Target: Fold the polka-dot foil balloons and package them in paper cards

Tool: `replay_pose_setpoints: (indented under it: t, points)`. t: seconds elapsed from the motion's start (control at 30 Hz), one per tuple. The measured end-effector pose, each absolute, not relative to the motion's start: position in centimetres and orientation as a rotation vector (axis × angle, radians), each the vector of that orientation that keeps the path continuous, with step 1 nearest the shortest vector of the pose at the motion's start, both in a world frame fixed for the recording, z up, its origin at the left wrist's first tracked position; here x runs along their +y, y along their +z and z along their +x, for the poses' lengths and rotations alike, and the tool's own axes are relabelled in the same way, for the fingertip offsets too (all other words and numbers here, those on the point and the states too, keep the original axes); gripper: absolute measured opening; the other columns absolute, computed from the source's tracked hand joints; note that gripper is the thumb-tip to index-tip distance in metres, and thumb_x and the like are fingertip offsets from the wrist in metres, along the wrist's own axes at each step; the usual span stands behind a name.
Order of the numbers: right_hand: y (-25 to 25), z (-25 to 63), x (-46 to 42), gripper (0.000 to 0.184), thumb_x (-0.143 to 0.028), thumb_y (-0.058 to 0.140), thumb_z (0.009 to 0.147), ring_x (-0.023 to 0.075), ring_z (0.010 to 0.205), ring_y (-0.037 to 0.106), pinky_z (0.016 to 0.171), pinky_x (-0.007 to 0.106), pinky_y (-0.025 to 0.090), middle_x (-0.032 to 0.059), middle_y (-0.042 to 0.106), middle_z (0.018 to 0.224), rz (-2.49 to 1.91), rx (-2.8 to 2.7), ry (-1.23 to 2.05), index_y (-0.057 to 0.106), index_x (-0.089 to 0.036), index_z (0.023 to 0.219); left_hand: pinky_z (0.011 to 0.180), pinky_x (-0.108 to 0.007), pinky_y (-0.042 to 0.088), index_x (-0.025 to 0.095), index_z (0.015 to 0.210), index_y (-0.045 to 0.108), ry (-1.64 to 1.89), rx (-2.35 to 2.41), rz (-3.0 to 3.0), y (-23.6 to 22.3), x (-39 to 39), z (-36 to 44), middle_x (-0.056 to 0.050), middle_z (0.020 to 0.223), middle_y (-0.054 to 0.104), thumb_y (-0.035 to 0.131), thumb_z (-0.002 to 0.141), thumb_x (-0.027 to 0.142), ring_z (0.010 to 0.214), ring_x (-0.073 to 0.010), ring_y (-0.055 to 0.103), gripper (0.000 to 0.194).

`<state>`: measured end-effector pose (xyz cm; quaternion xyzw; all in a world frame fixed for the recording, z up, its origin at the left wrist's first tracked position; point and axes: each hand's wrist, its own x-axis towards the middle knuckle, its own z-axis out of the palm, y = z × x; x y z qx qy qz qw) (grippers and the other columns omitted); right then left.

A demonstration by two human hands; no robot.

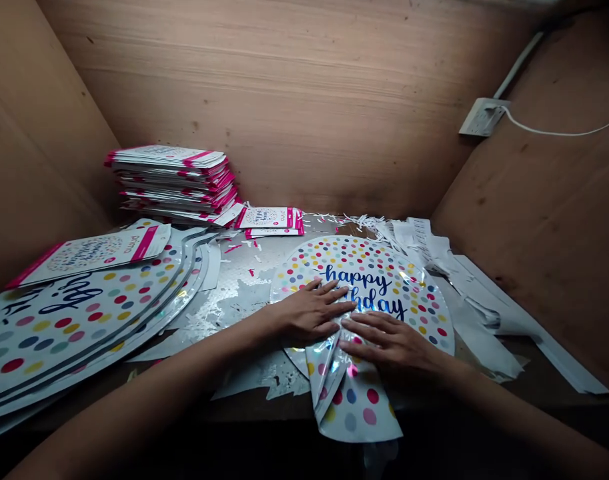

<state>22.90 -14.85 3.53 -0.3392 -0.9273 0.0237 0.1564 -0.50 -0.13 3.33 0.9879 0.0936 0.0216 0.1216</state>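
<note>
A round foil balloon [419, 287] with coloured dots and blue "happy birthday" lettering lies flat on the table in front of me. Its near part is creased and partly folded, and a dotted flap hangs over the table's front edge. My left hand [317, 310] rests on the balloon's left middle, fingers stretched out and pointing right. Just beside it, my right hand [389, 340] presses on the fold with fingers extended to the left. The fingertips of both hands nearly meet over the crease, and they cover part of the lettering.
At left lies a pile of flat dotted balloons [84, 327] with a printed pink-and-white packet [99, 253] on top. Behind stand a tall stack of packets [174, 183] and a few more packets [269, 220]. Paper strips [464, 293] litter the right side. Wooden panels [284, 100] enclose the table.
</note>
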Motion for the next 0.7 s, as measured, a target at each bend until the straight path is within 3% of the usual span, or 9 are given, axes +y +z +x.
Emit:
replay_pose_setpoints:
  t: [0.1,0.17,0.23,0.37,0.5,0.6,0.7]
  points:
    - [3.7,21.7,-14.1,0.048,-0.019,0.046,0.103,0.0223,0.136,0.051,0.113,0.042,0.043,0.0059,0.059,0.144,-0.841,-2.770,0.217,0.044,-0.028,0.150,0.118,-0.053,0.020,0.025,0.153,0.033,0.226,0.334,2.914,3.4,-0.7,0.0,-0.012,0.158,0.035,0.050,0.096,0.043,0.147,-0.0330,0.027,0.063]
    - [3.3,21.6,-13.9,0.046,-0.018,0.044,0.103,0.0204,0.134,0.054,0.112,0.038,0.045,0.0050,0.062,0.140,-0.832,-2.742,0.331,0.047,-0.027,0.148,0.110,-0.046,0.036,0.020,0.138,0.050,0.380,0.428,2.890,3.6,-1.7,-0.8,-0.014,0.139,0.054,0.053,0.094,0.033,0.131,-0.0302,0.048,0.046]
    - [2.6,22.0,-13.9,0.046,-0.018,0.046,0.103,0.0200,0.135,0.053,0.112,0.037,0.045,0.0043,0.061,0.141,-0.857,-2.660,0.414,0.049,-0.028,0.147,0.095,-0.037,0.046,0.019,0.119,0.058,0.469,0.472,2.824,3.8,-3.2,-2.4,-0.012,0.117,0.063,0.050,0.093,0.023,0.110,-0.0249,0.059,0.028]
    - [1.3,22.5,-14.1,0.040,-0.023,0.055,0.099,0.0226,0.130,0.058,0.110,0.037,0.047,0.0053,0.066,0.135,-0.961,-2.437,0.566,0.059,-0.028,0.139,0.090,-0.033,0.048,0.022,0.113,0.057,0.384,0.373,2.702,4.5,-6.2,-6.3,-0.008,0.112,0.064,0.053,0.085,0.018,0.101,-0.0217,0.060,0.028]
    - [1.8,21.7,-13.7,0.032,-0.029,0.053,0.099,0.0240,0.109,0.070,0.097,0.036,0.055,0.0052,0.074,0.119,-1.184,-2.098,0.864,0.066,-0.029,0.129,0.095,-0.039,0.045,0.024,0.107,0.063,0.347,0.475,2.625,4.1,-7.9,-7.1,-0.005,0.113,0.066,0.071,0.081,0.045,0.104,-0.0251,0.059,0.034]
    - [2.3,20.7,-13.2,0.039,-0.034,0.052,0.099,0.0226,0.089,0.073,0.079,0.035,0.060,0.0036,0.075,0.097,-1.360,-1.730,1.074,0.056,-0.028,0.138,0.087,-0.039,0.046,0.023,0.089,0.070,0.460,0.771,2.573,3.0,-8.2,-6.0,-0.006,0.101,0.066,0.063,0.091,0.044,0.099,-0.0246,0.057,0.023]
    - [2.2,20.0,-12.9,0.060,-0.042,0.061,0.094,0.0201,0.073,0.069,0.064,0.031,0.059,-0.0004,0.068,0.081,-1.513,-1.445,1.089,0.040,-0.028,0.148,0.080,-0.036,0.047,0.023,0.082,0.073,0.507,1.008,2.488,2.2,-7.5,-4.9,-0.007,0.093,0.064,0.056,0.097,0.041,0.094,-0.0227,0.056,0.029]
